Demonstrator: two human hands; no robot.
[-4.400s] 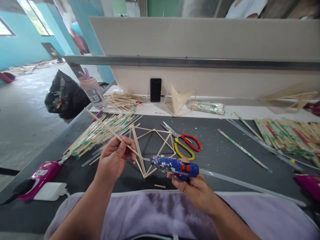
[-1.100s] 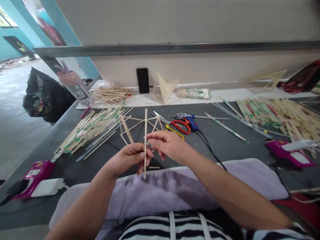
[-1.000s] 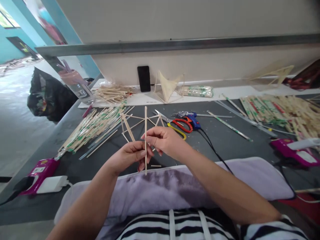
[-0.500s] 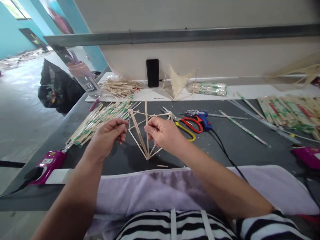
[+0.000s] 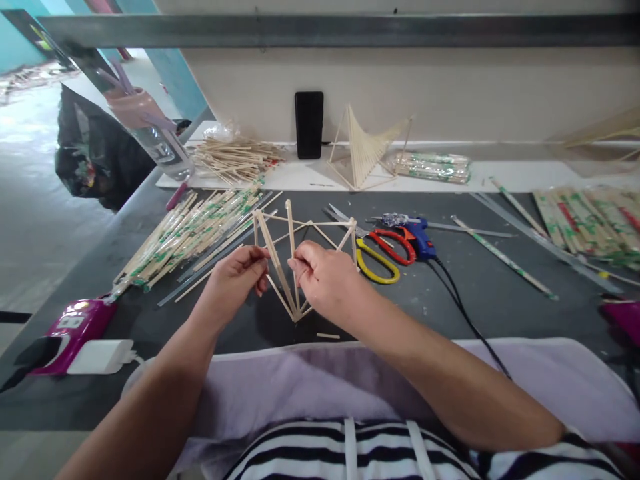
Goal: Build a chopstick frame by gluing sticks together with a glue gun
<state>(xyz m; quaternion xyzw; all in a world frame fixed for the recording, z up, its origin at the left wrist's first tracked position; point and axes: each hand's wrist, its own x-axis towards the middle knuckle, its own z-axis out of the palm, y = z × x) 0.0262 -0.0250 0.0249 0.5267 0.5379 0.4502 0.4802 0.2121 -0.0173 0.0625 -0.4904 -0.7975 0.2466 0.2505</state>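
Observation:
A small frame of thin wooden sticks (image 5: 280, 270) stands in front of me with a pointed corner towards me. My right hand (image 5: 325, 273) pinches a wooden stick (image 5: 289, 223) that rises from that near corner, close beside a doubled slanting stick. At the frame's left side, my left hand (image 5: 241, 275) has its thumb and fingers pinched together over a lower left joint, which they hide. A short cut piece of stick (image 5: 328, 336) lies on the dark table near the cloth.
Scissors (image 5: 377, 267) and a blue glue gun (image 5: 423, 240) with a black cable lie to the right. Wrapped sticks (image 5: 200, 233) lie left, near a magenta power strip (image 5: 75, 327). Behind stand a phone (image 5: 309, 125), a finished stick model (image 5: 365, 150) and a bottle (image 5: 155, 137).
The view has tilted down and shifted slightly. My left hand has come closer to the frame, its fingertips now over the left side. My right hand keeps its pinch on the stick.

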